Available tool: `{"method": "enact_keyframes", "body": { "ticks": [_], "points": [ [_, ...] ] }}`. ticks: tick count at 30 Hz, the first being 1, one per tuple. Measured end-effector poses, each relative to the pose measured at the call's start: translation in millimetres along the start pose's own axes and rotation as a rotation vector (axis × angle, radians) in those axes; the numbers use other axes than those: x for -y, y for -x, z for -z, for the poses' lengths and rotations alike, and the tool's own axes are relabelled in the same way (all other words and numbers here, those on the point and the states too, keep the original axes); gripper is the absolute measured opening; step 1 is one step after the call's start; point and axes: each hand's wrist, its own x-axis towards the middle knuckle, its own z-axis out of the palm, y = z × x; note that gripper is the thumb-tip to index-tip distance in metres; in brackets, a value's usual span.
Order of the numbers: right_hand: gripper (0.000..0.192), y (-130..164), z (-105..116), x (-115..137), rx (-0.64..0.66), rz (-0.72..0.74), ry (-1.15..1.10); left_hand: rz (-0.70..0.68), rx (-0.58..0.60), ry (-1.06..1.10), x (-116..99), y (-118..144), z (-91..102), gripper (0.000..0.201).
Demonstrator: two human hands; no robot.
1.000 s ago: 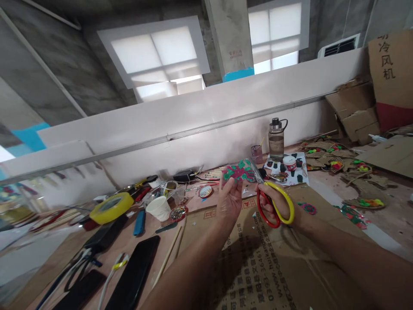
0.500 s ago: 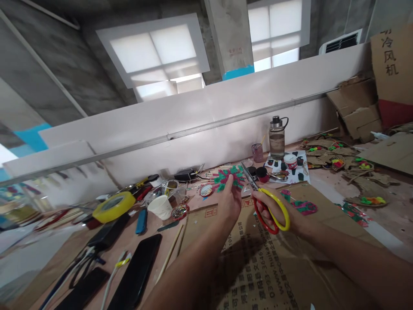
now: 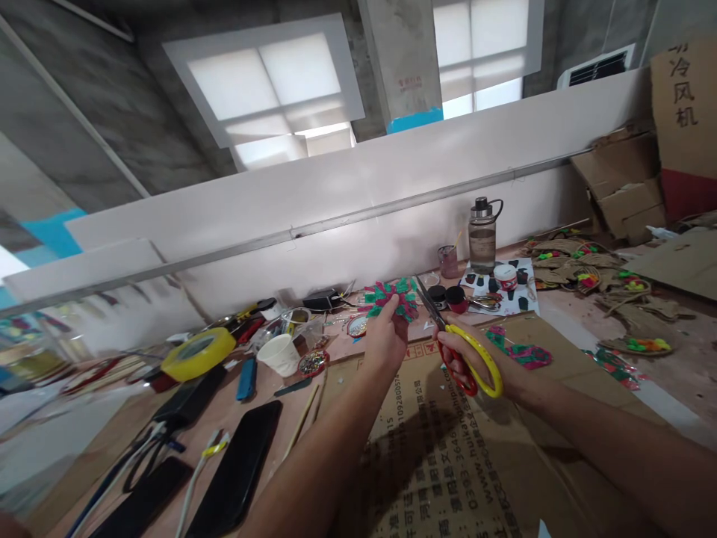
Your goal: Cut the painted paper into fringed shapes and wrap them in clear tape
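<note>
My left hand [image 3: 388, 336] pinches a pink-and-green painted cutout with a fringed edge [image 3: 406, 291], its thumb pressed on the near side. Just to the right, my right hand [image 3: 464, 351] is wrapped round the handles of a pair of scissors [image 3: 482, 362], one loop yellow and one red. The blades point up and away, beside the cutout and apart from it. Below both hands lies a printed cardboard sheet [image 3: 426, 448]. On its right part rests another pink-and-green painted piece [image 3: 529, 356].
A water bottle [image 3: 482, 237], paint jars [image 3: 456, 300] and a white pot [image 3: 505, 277] stand behind. Leftward are a paper cup [image 3: 278, 354], yellow tape roll [image 3: 199, 353] and black phone [image 3: 238, 467]. Brown pieces with bright beads [image 3: 638, 321] lie at the right.
My left hand has shifted slightly left with the cutout, widening the space between it and the scissors. The scissors are a little farther left at the tip, and their handles sit closer together.
</note>
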Motion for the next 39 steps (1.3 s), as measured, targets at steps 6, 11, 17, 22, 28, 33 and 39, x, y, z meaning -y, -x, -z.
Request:
{"method": "enact_keyframes", "body": {
  "ticks": [6,11,17,22,28,33,39],
  "points": [
    [0.044,-5,4,-4,0.002,0.011,0.045,-0.025,0.042,-0.066,-2,1,1.8,0.016],
    [0.046,-3,4,2,0.011,0.012,0.085,-0.08,0.025,-0.128,-10,-4,3.6,0.022],
    [0.049,2,4,5,0.042,-0.049,0.13,-0.152,-0.023,-0.212,-7,-15,11.4,0.015],
    [0.052,-3,5,2,0.031,-0.041,0.12,-0.277,0.106,-0.41,0,-10,17.1,0.015],
    [0.045,-17,14,-12,-0.024,0.044,0.09,-0.194,0.126,-0.341,5,0,11.1,0.02],
    [0.046,-22,23,-19,-0.001,0.057,0.133,-0.15,0.154,-0.274,4,9,4.1,0.022],
    [0.048,-15,18,-6,-0.017,0.029,0.092,-0.136,0.171,-0.226,2,11,1.0,0.022]
  ]
}}
